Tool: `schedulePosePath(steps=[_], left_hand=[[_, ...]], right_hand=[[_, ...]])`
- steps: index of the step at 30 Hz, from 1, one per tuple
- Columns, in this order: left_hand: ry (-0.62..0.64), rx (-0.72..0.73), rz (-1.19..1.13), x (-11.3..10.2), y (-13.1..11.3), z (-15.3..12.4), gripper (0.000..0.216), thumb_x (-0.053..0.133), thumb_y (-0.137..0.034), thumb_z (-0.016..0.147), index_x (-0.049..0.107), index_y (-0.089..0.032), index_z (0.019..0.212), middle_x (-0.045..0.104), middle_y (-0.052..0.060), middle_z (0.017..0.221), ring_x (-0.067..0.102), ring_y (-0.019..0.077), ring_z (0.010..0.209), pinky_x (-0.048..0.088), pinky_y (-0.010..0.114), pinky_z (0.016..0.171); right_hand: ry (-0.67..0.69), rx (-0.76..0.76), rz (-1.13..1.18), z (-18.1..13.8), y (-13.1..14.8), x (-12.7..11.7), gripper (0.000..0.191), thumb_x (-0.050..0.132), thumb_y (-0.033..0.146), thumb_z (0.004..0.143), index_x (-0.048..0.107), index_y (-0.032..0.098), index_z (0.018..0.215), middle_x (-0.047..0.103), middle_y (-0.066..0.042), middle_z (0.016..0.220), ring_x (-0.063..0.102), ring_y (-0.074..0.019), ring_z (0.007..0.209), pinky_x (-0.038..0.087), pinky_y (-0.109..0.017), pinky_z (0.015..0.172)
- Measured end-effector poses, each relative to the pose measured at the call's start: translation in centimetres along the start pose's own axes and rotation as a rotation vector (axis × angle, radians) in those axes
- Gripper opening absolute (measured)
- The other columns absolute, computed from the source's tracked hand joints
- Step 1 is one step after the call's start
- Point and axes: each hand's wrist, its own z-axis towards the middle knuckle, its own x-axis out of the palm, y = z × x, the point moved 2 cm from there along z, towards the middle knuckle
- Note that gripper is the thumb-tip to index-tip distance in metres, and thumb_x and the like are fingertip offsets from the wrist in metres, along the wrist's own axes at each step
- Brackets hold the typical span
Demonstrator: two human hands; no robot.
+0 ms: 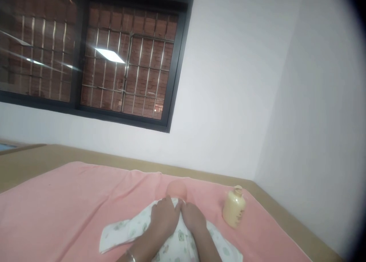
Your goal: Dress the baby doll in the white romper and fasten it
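A white baby garment (181, 237) with small green and brown prints lies spread on a pink sheet, one long sleeve stretched to the left. At its neckline, my left hand (165, 218) is closed with its fingers on the cloth. Right beside it, my right hand (193, 218) pinches the same neckline, the two thumbs nearly touching. Just beyond the hands shows a smooth, round, pinkish head (176, 189), looking like a baby doll's. The garment and my hands hide the rest of the body.
To the right, a cream pump bottle (234, 208) stands on the pink sheet (77, 201). The sheet covers a tan padded surface (120, 160) that meets a white wall (228, 83). A dark-framed window (128, 64) with metal bars is at the upper left.
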Motion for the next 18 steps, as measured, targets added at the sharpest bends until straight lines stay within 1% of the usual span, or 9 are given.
schedulePosePath(steps=[3,5,8,11,13,15,18], left_hand=[[-0.031,0.012,-0.013,0.1,0.1,-0.1,0.056,0.026,-0.056,0.087,0.06,-0.012,0.096,0.066,0.016,0.093,0.06,0.0317,0.091,0.04,0.044,0.08],[-0.023,0.016,-0.04,0.1,0.3,0.0,0.058,0.027,-0.058,0.086,0.061,-0.012,0.097,0.066,0.016,0.093,0.059,0.0311,0.092,0.04,0.042,0.079],[0.005,0.002,-0.051,-0.1,0.6,0.1,0.064,0.025,-0.062,0.085,0.062,-0.011,0.097,0.066,0.017,0.095,0.06,0.0308,0.091,0.04,0.041,0.079],[0.015,0.0,-0.029,-0.3,0.8,0.1,0.067,0.024,-0.064,0.085,0.065,-0.011,0.092,0.066,0.018,0.096,0.06,0.0305,0.09,0.04,0.04,0.078],[0.006,0.02,-0.018,-0.3,0.8,0.1,0.067,0.024,-0.063,0.085,0.066,-0.011,0.089,0.067,0.018,0.095,0.06,0.0298,0.09,0.04,0.039,0.078],[0.003,0.03,-0.013,-0.2,1.0,0.2,0.065,0.024,-0.061,0.086,0.066,-0.011,0.088,0.067,0.017,0.093,0.06,0.029,0.089,0.04,0.039,0.079],[0.005,0.023,-0.013,-0.1,1.3,0.1,0.062,0.024,-0.059,0.087,0.065,-0.012,0.09,0.067,0.015,0.092,0.06,0.0284,0.089,0.04,0.039,0.08]], right_hand=[[-0.065,0.069,0.047,-0.2,-0.3,0.3,0.068,0.012,0.057,0.092,0.064,0.015,0.102,0.065,-0.016,0.104,0.06,-0.0283,0.098,0.042,-0.042,0.083],[-0.086,0.068,0.038,-0.4,-0.2,0.2,0.066,0.012,0.055,0.092,0.064,0.015,0.1,0.065,-0.015,0.102,0.061,-0.0279,0.096,0.043,-0.041,0.082],[-0.115,0.021,-0.047,-0.9,0.4,-0.3,0.061,0.014,0.048,0.094,0.064,0.015,0.097,0.066,-0.015,0.098,0.062,-0.0271,0.092,0.043,-0.039,0.079],[-0.166,-0.064,-0.181,-1.7,1.3,-0.9,0.052,0.018,0.035,0.095,0.065,0.015,0.092,0.067,-0.014,0.092,0.063,-0.0268,0.086,0.043,-0.038,0.075],[-0.191,-0.106,-0.248,-2.2,1.9,-0.9,0.044,0.024,0.027,0.094,0.066,0.015,0.088,0.067,-0.014,0.087,0.063,-0.0255,0.08,0.043,-0.034,0.069],[-0.206,-0.112,-0.261,-2.6,2.3,-0.8,0.038,0.03,0.021,0.092,0.066,0.015,0.083,0.067,-0.013,0.082,0.063,-0.0231,0.074,0.041,-0.03,0.064],[-0.26,-0.103,-0.219,-3.0,2.5,-0.8,0.038,0.031,0.022,0.093,0.065,0.016,0.075,0.066,-0.012,0.076,0.061,-0.0202,0.068,0.036,-0.026,0.058]])
